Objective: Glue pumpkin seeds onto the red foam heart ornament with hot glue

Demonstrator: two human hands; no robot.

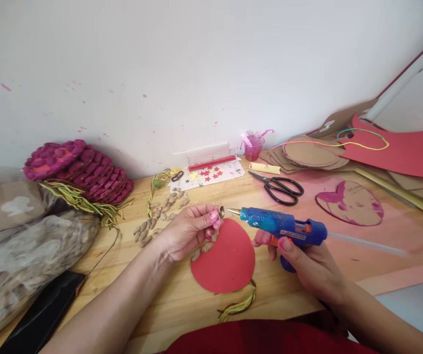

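Note:
Between the fingertips of my left hand point(193, 228) is a peanut shell point(221, 212), its hollow side facing the nozzle. My right hand point(309, 263) grips a blue glue gun point(278, 224) with a clear glue stick point(366, 242) sticking out behind. The metal tip points left, close to the shell. Below both hands lies a red paper disc point(226, 265), with a few peanut shells point(207, 247) along its upper left edge, partly behind my left hand. A yellow-green yarn tassel point(239, 306) hangs from the disc's near edge. More peanut shells point(162, 211) are scattered left of my hand.
Left are stacked magenta discs point(86, 169) and a plastic bag of shells point(30, 265). Behind are star cutouts point(210, 173), black-handled scissors point(280, 188) and a pink paint cup point(253, 147). Right are a cardboard heart point(351, 204), cardboard ovals point(309, 151) and red paper point(399, 152).

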